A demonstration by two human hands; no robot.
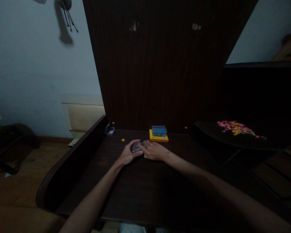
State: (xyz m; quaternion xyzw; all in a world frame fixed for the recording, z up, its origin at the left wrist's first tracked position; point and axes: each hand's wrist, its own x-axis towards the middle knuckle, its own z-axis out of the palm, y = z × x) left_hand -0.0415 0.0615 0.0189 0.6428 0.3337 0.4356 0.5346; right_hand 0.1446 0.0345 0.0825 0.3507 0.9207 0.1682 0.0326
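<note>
A small clear plastic box (136,146) lies between my hands over the dark wooden desk; what is inside is too dim to make out. My left hand (127,154) curves round its left side, thumb at the near edge and fingers at the far edge. From the right, my right hand (155,150) touches the box, its index finger stretched over the top and the other fingers curled. Just behind the right hand is a yellow box (163,139) with a clear, blue-tinted plastic case (159,130) on top. A little yellow piece (123,140) sits beyond my left hand.
An open small clear box (110,130) stands at the desk's back left corner. Many small bright coloured pieces (237,127) are heaped on a dark raised surface at right. A raised wooden side (70,161) borders the desk on the left, and a tall dark panel (155,71) stands behind.
</note>
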